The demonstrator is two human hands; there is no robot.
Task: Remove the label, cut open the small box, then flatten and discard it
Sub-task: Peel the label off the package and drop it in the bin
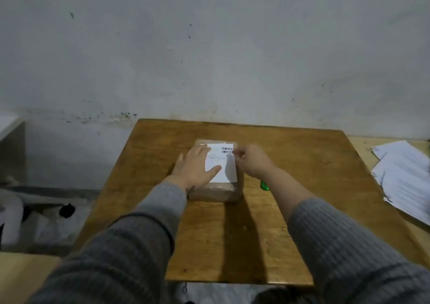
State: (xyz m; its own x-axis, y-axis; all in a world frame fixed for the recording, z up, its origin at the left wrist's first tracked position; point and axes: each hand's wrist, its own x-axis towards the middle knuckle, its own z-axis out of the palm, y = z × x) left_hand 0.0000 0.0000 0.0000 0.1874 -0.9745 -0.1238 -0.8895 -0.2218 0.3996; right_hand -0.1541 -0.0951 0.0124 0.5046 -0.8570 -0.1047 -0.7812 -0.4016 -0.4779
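A small brown cardboard box (215, 193) lies flat on the wooden table (232, 245), with a white shipping label (226, 171) stuck on its top face. My left hand (194, 167) lies flat with straight fingers on the box's left half and on the label. My right hand (252, 160) is at the label's far right edge, its curled fingertips pinching the edge near the barcode. A small green object (264, 185), partly hidden under my right forearm, lies on the table just right of the box.
White papers or mailers (404, 175) lie on a second surface to the right. The table's far edge meets a grey wall (209, 47). Pale bags and a dark item (67, 210) sit on the floor at the left. A tan surface (21, 278) shows at the lower left.
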